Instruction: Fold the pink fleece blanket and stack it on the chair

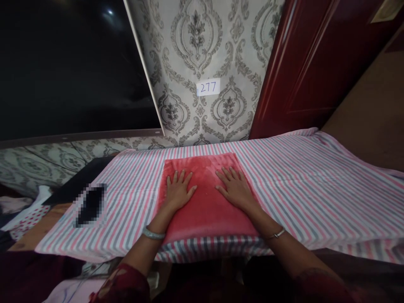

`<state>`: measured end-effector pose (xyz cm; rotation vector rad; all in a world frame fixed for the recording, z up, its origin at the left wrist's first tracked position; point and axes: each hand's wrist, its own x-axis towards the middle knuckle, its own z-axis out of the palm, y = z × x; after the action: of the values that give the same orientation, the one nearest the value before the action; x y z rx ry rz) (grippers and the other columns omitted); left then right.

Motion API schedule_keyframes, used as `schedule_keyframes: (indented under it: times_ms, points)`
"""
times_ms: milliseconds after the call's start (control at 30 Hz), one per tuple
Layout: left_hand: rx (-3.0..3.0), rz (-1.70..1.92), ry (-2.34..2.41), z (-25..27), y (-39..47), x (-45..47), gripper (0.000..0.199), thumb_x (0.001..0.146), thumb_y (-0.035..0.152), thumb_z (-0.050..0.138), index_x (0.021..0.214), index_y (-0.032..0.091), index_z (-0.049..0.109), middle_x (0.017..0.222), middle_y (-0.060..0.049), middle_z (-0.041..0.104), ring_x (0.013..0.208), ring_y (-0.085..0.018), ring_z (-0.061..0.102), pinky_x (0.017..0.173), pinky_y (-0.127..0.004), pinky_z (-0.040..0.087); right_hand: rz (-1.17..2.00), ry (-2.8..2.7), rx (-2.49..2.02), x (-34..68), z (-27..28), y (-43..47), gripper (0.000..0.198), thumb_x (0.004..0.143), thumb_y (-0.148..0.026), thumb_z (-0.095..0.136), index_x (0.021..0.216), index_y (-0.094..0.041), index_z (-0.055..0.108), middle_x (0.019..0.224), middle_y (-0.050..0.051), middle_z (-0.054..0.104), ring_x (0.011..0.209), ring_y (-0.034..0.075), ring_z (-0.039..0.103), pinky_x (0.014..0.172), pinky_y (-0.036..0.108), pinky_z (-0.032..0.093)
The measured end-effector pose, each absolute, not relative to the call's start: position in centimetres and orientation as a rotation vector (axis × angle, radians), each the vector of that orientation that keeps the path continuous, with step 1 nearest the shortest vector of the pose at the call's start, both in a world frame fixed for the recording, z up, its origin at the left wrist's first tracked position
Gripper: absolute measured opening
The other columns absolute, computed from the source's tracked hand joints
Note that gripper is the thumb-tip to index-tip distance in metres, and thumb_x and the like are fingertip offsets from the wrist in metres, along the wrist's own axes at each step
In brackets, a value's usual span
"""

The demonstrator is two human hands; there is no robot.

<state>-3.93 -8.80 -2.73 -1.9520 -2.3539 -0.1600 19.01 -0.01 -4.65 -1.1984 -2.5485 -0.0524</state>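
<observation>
A red, plush-looking cloth [206,210] lies spread as a rough square on the striped sheet, close to the table's front edge. On its left part my left hand [179,190] rests palm down, fingers spread, with a pale bangle on that wrist. My right hand [235,187] lies flat on the right part, its fingers also apart and a thin metal bangle at the wrist. Neither hand grasps anything. Whether the cloth is folded or a single layer, I cannot tell.
A pink, grey and white striped sheet [293,181] covers the table. On its left lies a blurred-out dark object [91,206]. Behind stand a large dark screen [72,67], a patterned wall with a paper marked 277 [208,87], and a dark red door [303,71].
</observation>
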Motion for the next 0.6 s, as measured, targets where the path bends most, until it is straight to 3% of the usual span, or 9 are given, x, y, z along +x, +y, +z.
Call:
schedule_keyframes:
  times_ms: [133,267,400,600]
  points:
    - [-2.023,-0.160,-2.410,-1.3,-9.4,-4.0,0.065,0.098,0.054,0.038,0.156,0.025,0.032,0.165,-0.010,0.024,0.151,-0.037,0.018,0.118,-0.063,0.012,-0.003,-2.574,-1.193,19.4,-4.0,-0.3,0.059,0.100,-0.052,0.039,0.152,-0.024,0.043,0.159,0.010,0.038,0.148,0.036,0.029,0.117,0.058,0.021]
    - [-2.079,-0.228,-2.336,-0.1,-13.4,-2.9,0.062,0.098,0.051,0.040,0.154,0.024,0.037,0.162,-0.010,0.032,0.150,-0.036,0.022,0.119,-0.061,0.014,0.023,-2.584,-1.107,21.4,-4.4,-3.0,0.059,0.099,-0.053,0.040,0.152,-0.027,0.042,0.159,0.010,0.039,0.147,0.037,0.031,0.115,0.059,0.025]
    - [-2.054,-0.276,-2.237,-2.0,-17.8,-1.5,0.063,0.095,0.052,0.048,0.153,0.028,0.040,0.161,-0.010,0.036,0.149,-0.039,0.024,0.117,-0.064,0.019,-0.037,-2.563,-1.009,23.7,-6.4,-6.3,0.059,0.097,-0.055,0.044,0.153,-0.034,0.039,0.160,0.006,0.036,0.147,0.037,0.028,0.114,0.061,0.026]
    - [-1.960,-0.274,-2.222,-5.6,-18.6,-1.4,0.063,0.093,0.050,0.051,0.152,0.029,0.041,0.163,-0.010,0.030,0.149,-0.043,0.020,0.115,-0.067,0.019,-0.100,-2.503,-1.019,24.0,-8.1,-7.4,0.058,0.097,-0.051,0.047,0.151,-0.032,0.043,0.160,0.005,0.037,0.148,0.036,0.026,0.114,0.062,0.024]
